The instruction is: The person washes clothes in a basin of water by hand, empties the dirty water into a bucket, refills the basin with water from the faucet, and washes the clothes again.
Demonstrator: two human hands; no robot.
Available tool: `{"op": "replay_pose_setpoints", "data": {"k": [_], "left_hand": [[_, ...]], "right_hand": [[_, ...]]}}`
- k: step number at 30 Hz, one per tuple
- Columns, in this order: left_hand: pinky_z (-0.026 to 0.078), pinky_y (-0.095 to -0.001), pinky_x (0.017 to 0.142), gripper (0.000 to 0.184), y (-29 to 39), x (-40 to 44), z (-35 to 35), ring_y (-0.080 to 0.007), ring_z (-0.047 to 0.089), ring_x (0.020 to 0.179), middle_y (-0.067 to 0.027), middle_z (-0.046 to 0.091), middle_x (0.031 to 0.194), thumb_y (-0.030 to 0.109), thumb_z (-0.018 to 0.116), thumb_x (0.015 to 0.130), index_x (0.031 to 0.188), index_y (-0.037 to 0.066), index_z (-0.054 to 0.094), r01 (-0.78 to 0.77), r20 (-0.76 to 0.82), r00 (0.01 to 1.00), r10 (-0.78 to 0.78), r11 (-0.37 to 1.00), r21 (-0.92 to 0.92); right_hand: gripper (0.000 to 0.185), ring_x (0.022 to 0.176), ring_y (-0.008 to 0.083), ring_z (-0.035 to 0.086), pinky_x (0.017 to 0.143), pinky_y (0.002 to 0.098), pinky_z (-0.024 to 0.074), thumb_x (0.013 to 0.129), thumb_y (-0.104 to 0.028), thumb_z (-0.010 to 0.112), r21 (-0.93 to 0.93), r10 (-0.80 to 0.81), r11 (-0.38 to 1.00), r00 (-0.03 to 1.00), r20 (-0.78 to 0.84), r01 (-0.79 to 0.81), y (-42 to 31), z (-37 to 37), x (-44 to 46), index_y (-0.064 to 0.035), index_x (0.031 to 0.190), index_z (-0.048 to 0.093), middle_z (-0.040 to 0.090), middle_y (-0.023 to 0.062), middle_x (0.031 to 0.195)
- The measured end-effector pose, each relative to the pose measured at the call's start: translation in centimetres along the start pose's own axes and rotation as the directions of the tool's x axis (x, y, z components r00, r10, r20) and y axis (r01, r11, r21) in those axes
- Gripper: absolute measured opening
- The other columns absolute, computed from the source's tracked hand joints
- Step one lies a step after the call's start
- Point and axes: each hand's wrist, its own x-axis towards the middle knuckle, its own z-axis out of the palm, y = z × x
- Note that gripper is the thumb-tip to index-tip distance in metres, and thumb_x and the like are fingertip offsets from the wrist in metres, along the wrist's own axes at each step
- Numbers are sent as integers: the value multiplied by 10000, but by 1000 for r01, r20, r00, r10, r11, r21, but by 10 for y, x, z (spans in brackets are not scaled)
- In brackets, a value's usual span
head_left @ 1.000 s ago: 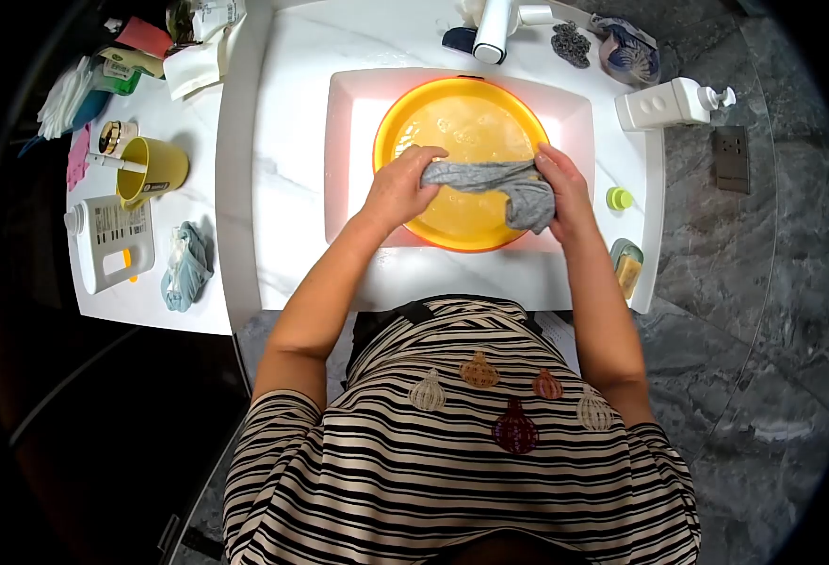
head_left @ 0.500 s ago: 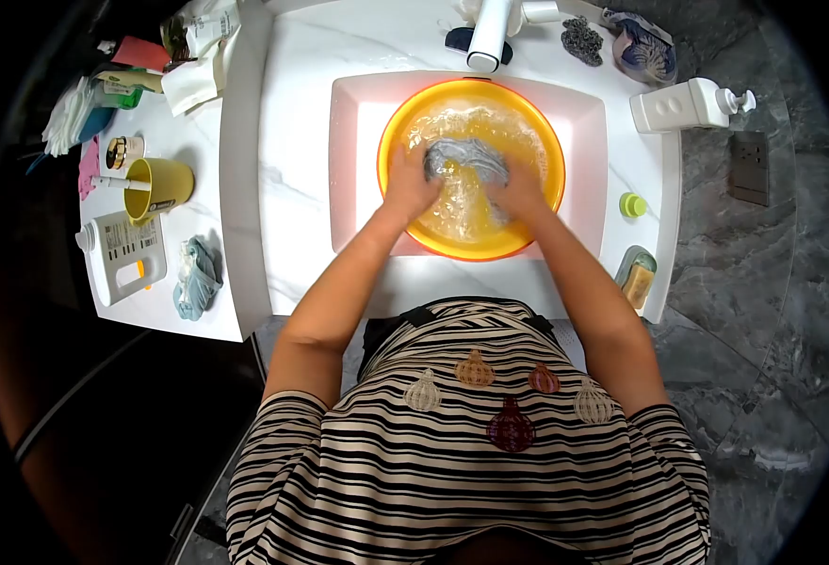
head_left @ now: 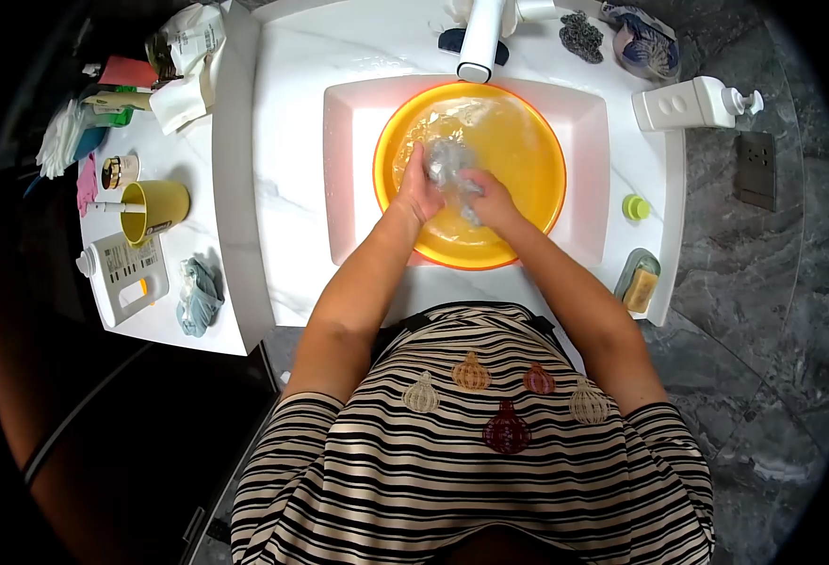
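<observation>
A yellow basin (head_left: pixel 537 202) of soapy water with an orange rim sits in the pinkish-white sink (head_left: pixel 341 141). Inside it is a wet grey cloth (head_left: pixel 449 160), bunched up and blurred by motion. My left hand (head_left: pixel 418 188) is against the cloth's left side, thumb side up, its fingers partly hidden by the cloth. Closed around the cloth's lower right part is my right hand (head_left: pixel 490 198). Both hands are over the middle of the basin, a short distance apart.
A white faucet (head_left: pixel 480 47) overhangs the basin's back rim. On the right are a pump bottle (head_left: pixel 683 105), a green cap (head_left: pixel 635 207) and a soap dish (head_left: pixel 639 282). The left counter holds a yellow cup (head_left: pixel 155 209), a white jug (head_left: pixel 124 273) and a bluish cloth (head_left: pixel 198 297).
My hands have come closer together, the right one moving left. The grey cloth, spread across the water before, is now bunched between them.
</observation>
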Motion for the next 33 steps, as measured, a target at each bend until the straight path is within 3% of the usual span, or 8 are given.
{"op": "replay_pose_setpoints", "data": {"k": [5,8,10,23,26,28,30,33], "left_hand": [[441,-417,913,661,-10,30,-36,-277,530,1061,-143,549,1176,605,424,874,1223,49,505,144,134,983,-127,982,-119],[445,-403,903,692,-19,46,-53,-269,559,985,-134,596,1073,672,383,849,1152,69,536,622,873,409,-266,781,-53],[479,-382,811,562,-18,-26,21,-251,589,830,-93,628,897,615,403,859,960,94,589,22,-78,997,-24,1000,-17],[503,-336,733,344,-11,-37,37,-239,597,827,-78,591,927,378,448,901,1064,88,535,-83,-188,976,110,986,144],[484,-348,835,425,-2,-33,11,-309,570,1005,-182,539,1147,268,526,885,1243,55,439,-126,-242,912,331,788,602],[426,-393,938,480,-15,-18,-19,-384,497,1113,-282,431,1271,154,574,845,1291,54,429,-263,372,648,665,-263,928],[348,-427,1017,481,-23,-11,-31,-420,428,1179,-317,351,1328,112,584,824,1286,71,459,-257,430,677,597,-355,899],[334,-404,1031,422,-21,1,-39,-410,405,1205,-285,372,1333,117,572,835,1250,77,506,-231,363,771,523,-301,925]], "right_hand": [[214,890,292,595,741,337,490,737,-180,641,-212,-353,901,924,150,378,-76,10,-51,-91,931,623,592,111,899],[167,774,324,587,697,374,500,761,-245,627,-384,-424,790,879,219,477,-106,10,-65,-117,868,622,566,98,830],[216,738,322,606,677,407,501,794,-320,589,-523,-417,695,869,267,494,-111,9,-55,-116,847,636,614,93,844],[318,831,343,630,754,424,488,883,-407,509,-449,-3,883,956,-293,-135,-36,-36,21,-125,978,622,662,142,879],[316,875,343,621,791,428,475,881,-382,521,-448,-18,883,942,-336,-143,-19,-37,11,-131,1059,591,650,161,930],[317,899,342,615,806,431,468,881,-362,527,-544,-99,836,959,-266,-65,-12,-37,8,-133,1095,576,641,175,957],[359,960,342,597,825,431,465,869,-330,539,-733,73,657,953,294,176,-12,-36,5,-121,1160,549,617,200,1037],[382,979,348,596,858,408,462,860,-240,529,-720,122,687,961,249,99,-20,-37,8,-73,1203,512,615,216,1050]]}}
